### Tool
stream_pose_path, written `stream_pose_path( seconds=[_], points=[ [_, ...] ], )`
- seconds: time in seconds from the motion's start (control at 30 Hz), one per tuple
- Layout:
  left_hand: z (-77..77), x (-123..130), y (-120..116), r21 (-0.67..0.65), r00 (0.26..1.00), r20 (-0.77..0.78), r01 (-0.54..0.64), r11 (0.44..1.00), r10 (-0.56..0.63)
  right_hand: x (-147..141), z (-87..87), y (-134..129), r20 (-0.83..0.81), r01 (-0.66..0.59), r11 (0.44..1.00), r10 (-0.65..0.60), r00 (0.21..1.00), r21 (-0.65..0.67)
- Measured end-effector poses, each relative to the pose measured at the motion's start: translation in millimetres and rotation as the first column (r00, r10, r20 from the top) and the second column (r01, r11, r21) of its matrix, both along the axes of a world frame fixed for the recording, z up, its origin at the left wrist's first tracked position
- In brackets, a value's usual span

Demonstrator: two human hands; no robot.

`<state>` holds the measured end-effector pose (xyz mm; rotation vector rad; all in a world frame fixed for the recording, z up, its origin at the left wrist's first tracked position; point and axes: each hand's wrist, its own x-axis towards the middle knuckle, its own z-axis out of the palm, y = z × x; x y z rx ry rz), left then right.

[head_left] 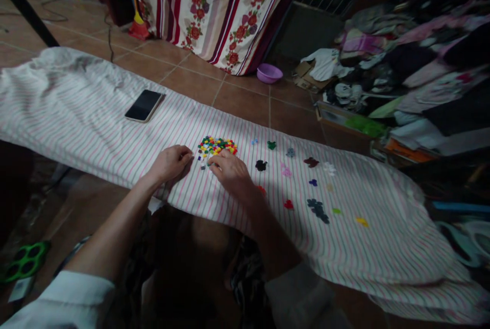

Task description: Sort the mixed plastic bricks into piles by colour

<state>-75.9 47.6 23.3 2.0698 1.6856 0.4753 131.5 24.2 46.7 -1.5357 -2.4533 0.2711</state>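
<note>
A heap of small multicoloured plastic pieces (pixel 218 145) lies on a striped cloth (pixel 184 114). At the heap's left edge is my left hand (pixel 170 162), its thumb and fingertips closed together; whatever they pinch is too small to make out. My right hand (pixel 231 171) reaches over the front of the heap with thumb and forefinger closed. A tiny dark greenish spot shows at those fingertips, but I cannot tell whether it is a piece. Between the hands sit a few loose grey pieces (pixel 203 166). Right of my right hand, pieces lie in single-colour clusters, including black (pixel 261 165) and dark grey (pixel 317 210).
A phone (pixel 144 106) rests on the cloth at the left. Beyond the cloth are a floral curtain (pixel 214 7), a red and yellow broom (pixel 138 25) and a purple basin (pixel 269 73) on the tiled floor. Clothes (pixel 429 63) are piled at the right.
</note>
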Motion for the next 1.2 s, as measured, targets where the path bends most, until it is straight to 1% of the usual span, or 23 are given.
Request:
stream_pose_path(
  seconds=[0.13,0.3,0.53,0.7,0.87,1.0,1.13,1.2],
  points=[
    [0.9,-1,-1,0.001,1.0,0.0,0.021,1.0,-0.021,-14,-8.6,1,0.052,-0.032,0.999,0.031,0.998,0.013],
    [0.9,-3,-1,0.006,0.999,0.007,0.038,0.999,-0.038,-22,-19.0,4,0.084,-0.062,0.997,0.059,0.995,0.038],
    [0.0,-4,-1,-0.011,0.998,0.025,0.049,0.999,-0.049,-27,-15.7,6,0.084,-0.056,0.998,0.054,0.995,0.02],
    [-0.4,-4,-1,0.005,0.998,0.02,0.052,0.999,-0.052,-23,-16.3,6,0.027,-0.06,0.998,0.059,0.998,0.028],
    [-0.8,-4,-1,0.008,0.999,0.008,0.054,0.999,-0.054,-18,-7.6,7,-0.05,-0.069,0.998,0.069,0.996,0.009],
    [0.4,-4,-2,0.009,0.999,0.007,0.046,0.999,-0.046,-9,-0.2,8,-0.091,-0.026,1.0,0.024,0.996,-0.014],
    [4.9,-3,-3,-0.014,0.999,0.002,0.047,0.999,-0.047,10,6.2,12,-0.113,0.046,0.999,-0.047,0.993,-0.006],
    [8.1,-2,-3,-0.026,0.999,-0.008,0.047,0.999,-0.047,24,13.2,14,-0.115,0.079,0.997,-0.077,0.99,0.01]
  ],
)
